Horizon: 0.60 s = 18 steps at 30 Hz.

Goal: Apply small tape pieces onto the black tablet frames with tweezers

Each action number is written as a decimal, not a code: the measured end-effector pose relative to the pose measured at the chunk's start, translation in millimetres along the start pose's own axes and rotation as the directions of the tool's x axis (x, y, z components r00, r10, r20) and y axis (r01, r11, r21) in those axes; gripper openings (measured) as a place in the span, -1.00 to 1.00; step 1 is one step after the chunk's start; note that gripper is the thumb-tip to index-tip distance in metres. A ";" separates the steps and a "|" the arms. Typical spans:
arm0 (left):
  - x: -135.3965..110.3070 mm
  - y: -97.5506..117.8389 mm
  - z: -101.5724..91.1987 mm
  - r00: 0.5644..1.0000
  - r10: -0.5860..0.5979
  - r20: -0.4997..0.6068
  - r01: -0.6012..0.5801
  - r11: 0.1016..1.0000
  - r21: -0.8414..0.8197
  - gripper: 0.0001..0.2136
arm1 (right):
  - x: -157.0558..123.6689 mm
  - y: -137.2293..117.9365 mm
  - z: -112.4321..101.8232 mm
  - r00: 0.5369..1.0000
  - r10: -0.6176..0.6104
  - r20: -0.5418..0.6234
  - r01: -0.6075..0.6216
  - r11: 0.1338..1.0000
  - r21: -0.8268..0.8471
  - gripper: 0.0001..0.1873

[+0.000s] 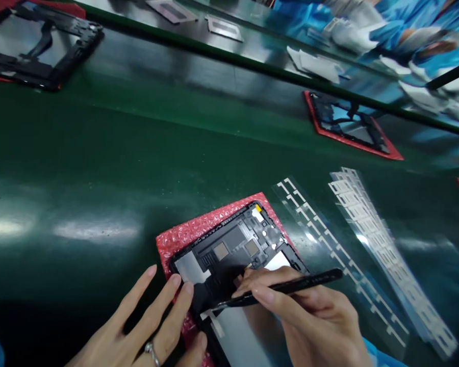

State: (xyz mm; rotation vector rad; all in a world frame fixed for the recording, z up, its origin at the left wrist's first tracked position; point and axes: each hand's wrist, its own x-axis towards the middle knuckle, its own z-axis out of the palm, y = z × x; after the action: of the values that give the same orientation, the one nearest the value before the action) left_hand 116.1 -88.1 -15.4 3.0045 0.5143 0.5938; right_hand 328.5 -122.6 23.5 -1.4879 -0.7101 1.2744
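**Workpiece:** your black tablet mid-frame (233, 244) lies flat and askew on a red bubble-wrap pad (187, 244), its near end passing beneath your hands. Pale foil patches and a small yellow tag (257, 208) show on it.

**Left hand:** your left hand (137, 326), with a ring (152, 353) on one finger, is unclenched, its fingers spread. The fingertips (176, 281) press on the frame's left side.

**Right hand:** your right hand (309, 316) is grasping black tweezers (286, 288) between thumb and fingers. Their tip reaches the frame's lower left, beside a dark film (218, 275); you cannot tell whether it grips anything.

**Beside the pad:** two clear liner strips (321, 239) carrying white die-cut pieces lie just right of the frame on the green conveyor belt (99, 153).

**Along the belt:** a second frame on a red pad (329, 127) lies ahead of you, and a third frame (42, 51) lies at upper left.

**Beyond the belt:** past a dark green rail (214, 46) lie white sheets (313, 63) and metal plates (224, 28). At upper right, another person's blue sleeve (401, 25) is blurred.
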 end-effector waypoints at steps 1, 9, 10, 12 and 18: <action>1.3 -1.4 -0.7 1.000 0.002 -0.002 -0.002 1.000 0.010 -0.50 | 0.3 0.1 -0.2 1.000 0.000 0.001 0.000 1.000 -0.004 -0.88; 3.0 -3.3 -0.3 1.000 -0.005 -0.015 0.006 0.999 0.042 -0.55 | 2.1 -0.3 -1.5 1.000 0.016 0.019 -0.014 0.996 -0.085 -0.90; 3.0 -3.3 -0.4 1.000 -0.005 -0.013 0.005 0.999 0.042 -0.56 | 2.1 0.0 -1.5 1.000 0.019 0.017 -0.017 0.996 -0.090 -0.90; 3.2 -3.2 -0.8 1.000 -0.005 -0.009 0.005 0.999 0.041 -0.56 | 1.8 0.9 -1.4 1.000 0.012 0.012 -0.010 0.996 -0.091 -0.90; 3.5 -3.3 -1.1 1.000 -0.003 0.005 0.003 0.999 0.033 -0.52 | 1.0 1.4 -1.6 1.000 0.020 0.005 -0.019 0.995 -0.100 -0.92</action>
State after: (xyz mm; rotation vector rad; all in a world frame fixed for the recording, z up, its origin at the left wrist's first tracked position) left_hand 117.7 -83.8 -13.5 3.0350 0.5338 0.5826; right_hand 330.1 -122.7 21.6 -1.5758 -0.7745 1.2744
